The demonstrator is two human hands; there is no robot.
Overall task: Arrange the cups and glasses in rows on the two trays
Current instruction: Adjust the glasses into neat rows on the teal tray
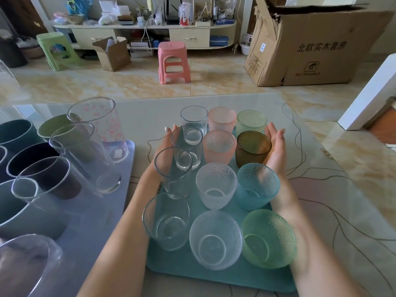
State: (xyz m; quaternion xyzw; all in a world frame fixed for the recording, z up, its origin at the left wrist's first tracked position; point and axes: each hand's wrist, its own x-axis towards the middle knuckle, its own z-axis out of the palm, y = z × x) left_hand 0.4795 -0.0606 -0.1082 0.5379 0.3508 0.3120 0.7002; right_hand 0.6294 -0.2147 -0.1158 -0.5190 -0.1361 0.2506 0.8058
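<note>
**Twelve glasses standing in rows on the teal tray, both hands flanking them**

Nearest, the teal tray [214, 273] is lying on the glass worktop [342, 189], carrying twelve glasses in three columns of four. The left column is holding four clear glasses [166, 221]. The middle column is showing two frosted clear cups [215, 240] near and two pink cups [219, 145] beyond. The right column is running, near to far: a green cup [269, 239], a blue cup [258, 186], a brown cup [252, 148] and a pale green cup [251, 122].

The left hand [167, 140] is reaching along the tray's left side with fingers straight, lying against the clear column. The right hand [276, 144] is stretching along the right side, palm turned inward, fingers straight and together beside the brown cup. Neither grip is closing on anything; both are spread flat.

To the left, a lavender tray [94, 211] is bearing tall clear tumblers [85, 155] and dark cups [32, 155], partly cut off, so I cannot count them. The farthest tumbler [100, 125] is wearing a pink cat print.

Farther off on the floor, a pink stool [173, 61] and a green stool [55, 50] are standing. At far right a cardboard box [310, 46] is reading "NO TRAMPLE" beneath Chinese characters.
</note>
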